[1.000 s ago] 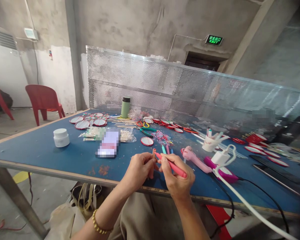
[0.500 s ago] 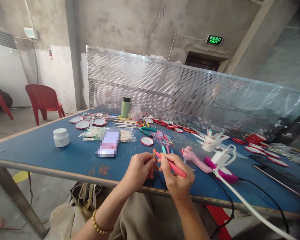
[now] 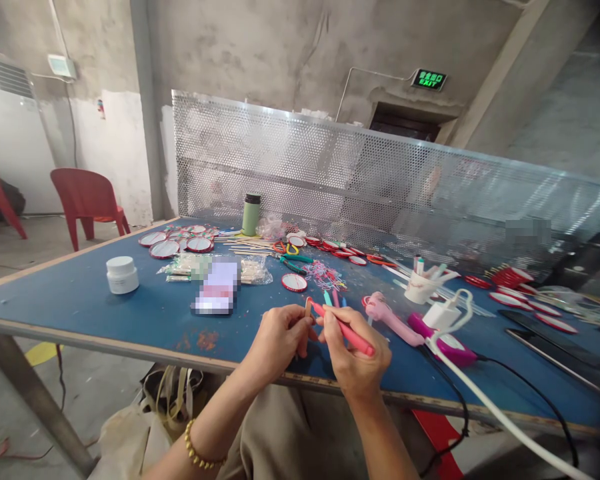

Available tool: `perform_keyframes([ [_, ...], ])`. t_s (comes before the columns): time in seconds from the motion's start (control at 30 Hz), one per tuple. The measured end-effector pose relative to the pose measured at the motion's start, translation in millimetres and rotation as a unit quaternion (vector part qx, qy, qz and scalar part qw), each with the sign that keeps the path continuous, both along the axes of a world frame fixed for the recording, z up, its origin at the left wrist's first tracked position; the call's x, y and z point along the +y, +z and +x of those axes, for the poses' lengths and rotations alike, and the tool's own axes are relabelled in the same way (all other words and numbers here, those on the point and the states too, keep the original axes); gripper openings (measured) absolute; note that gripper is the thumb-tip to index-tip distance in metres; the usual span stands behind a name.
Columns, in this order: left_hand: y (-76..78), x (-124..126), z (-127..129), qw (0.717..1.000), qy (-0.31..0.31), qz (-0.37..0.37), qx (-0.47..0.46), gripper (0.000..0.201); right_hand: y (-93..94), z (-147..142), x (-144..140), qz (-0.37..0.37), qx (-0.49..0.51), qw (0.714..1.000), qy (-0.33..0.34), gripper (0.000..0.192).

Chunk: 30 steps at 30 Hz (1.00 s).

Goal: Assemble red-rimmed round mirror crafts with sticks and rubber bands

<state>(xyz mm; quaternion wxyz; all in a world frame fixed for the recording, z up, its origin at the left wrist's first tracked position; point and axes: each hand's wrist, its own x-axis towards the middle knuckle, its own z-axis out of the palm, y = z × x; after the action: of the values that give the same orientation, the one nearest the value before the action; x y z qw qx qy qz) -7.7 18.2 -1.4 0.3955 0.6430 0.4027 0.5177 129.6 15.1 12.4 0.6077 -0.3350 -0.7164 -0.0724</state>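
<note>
Left hand (image 3: 283,337): pinching a slim, tan, upright stick (image 3: 308,309) above the table's near edge.
Right hand (image 3: 359,360): closed round a coral-red, pen-shaped tool (image 3: 356,339), its tip at the stick's top; contact unclear.
Steadiness: best served by braced fingers and small, light movements.
Tabletop (image 3: 155,327): blue, pale-edged, scattered with red-rimmed, round, white discs (image 3: 294,283).
Room: perforated metal screen (image 3: 280,147), grey concrete wall (image 3: 260,53).

Bare left hand (image 3: 279,339) pinches a slim tan strip (image 3: 308,309); bare right hand (image 3: 359,360) grips a thick coral-red pen (image 3: 353,337), tip at the strip's upper end, contact unclear. Blue-topped table (image 3: 153,327) beneath. Beyond hands: round white disc (image 3: 294,283), red rim. Right: pink curved tool (image 3: 396,323). Far left: white lidded jar (image 3: 123,277).
</note>
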Motion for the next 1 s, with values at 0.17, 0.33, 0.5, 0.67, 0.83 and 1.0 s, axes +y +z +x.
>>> perform_keyframes([
  [0.17,-0.8,-0.6,0.1,1.000,-0.001,0.001,-0.004,0.029,-0.7,0.4,0.4,-0.002,0.003,1.000,0.008,0.011],
  [0.33,0.9,0.0,-0.2,1.000,-0.001,0.001,-0.003,0.028,-2.0,0.9,1.5,0.000,0.006,1.000,0.013,0.011],
  [0.5,1.5,-0.8,-0.4,1.000,-0.005,-0.002,-0.007,0.028,-2.0,0.8,1.1,-0.002,0.011,1.000,0.010,0.011],
  [0.67,0.4,-0.8,0.1,1.000,0.000,0.000,-0.002,0.030,-2.8,0.9,1.6,-0.004,0.012,1.000,0.005,0.011],
  [0.83,0.9,0.5,0.1,1.000,0.001,0.000,0.004,0.031,-3.3,1.7,1.7,0.004,0.015,1.000,0.006,0.010],
  [1.0,0.0,0.6,0.0,1.000,-0.003,0.001,0.001,0.031,-2.5,1.2,1.5,0.008,0.010,1.000,0.004,0.011],
])
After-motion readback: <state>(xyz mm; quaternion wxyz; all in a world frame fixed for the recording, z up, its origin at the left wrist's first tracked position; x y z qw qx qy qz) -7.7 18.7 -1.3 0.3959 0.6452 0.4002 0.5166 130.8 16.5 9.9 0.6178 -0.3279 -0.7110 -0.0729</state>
